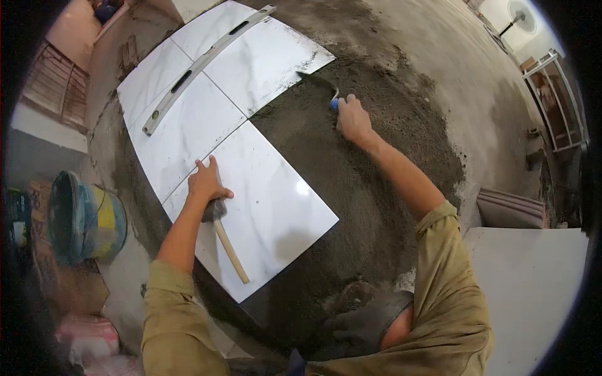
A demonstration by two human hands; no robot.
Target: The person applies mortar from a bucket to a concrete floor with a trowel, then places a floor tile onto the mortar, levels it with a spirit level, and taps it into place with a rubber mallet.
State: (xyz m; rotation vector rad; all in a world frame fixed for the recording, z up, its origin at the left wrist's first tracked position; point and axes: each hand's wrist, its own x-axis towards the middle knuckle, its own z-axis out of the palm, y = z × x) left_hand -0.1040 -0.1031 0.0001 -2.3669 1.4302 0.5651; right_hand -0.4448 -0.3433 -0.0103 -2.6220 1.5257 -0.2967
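My right hand [355, 119] is closed round the blue handle of a trowel [320, 81], whose dark blade lies at the edge of the upper right white tile [257, 62], over dark mortar [370, 175]. My left hand [208, 180] rests with fingers spread on the nearest white tile [276, 194], close to its seam with the tile beyond. Beside that wrist a mallet [230, 249] with a dark head and wooden handle lies on the tile. A long metal level [200, 64] lies across the farther tiles.
On the left stand a blue and yellow bucket [94, 219] and a pink and white bag [88, 335]. To the right are stacked tiles [511, 210], a large white panel [527, 282] and a white metal frame [555, 100]. A fan [522, 17] stands far back.
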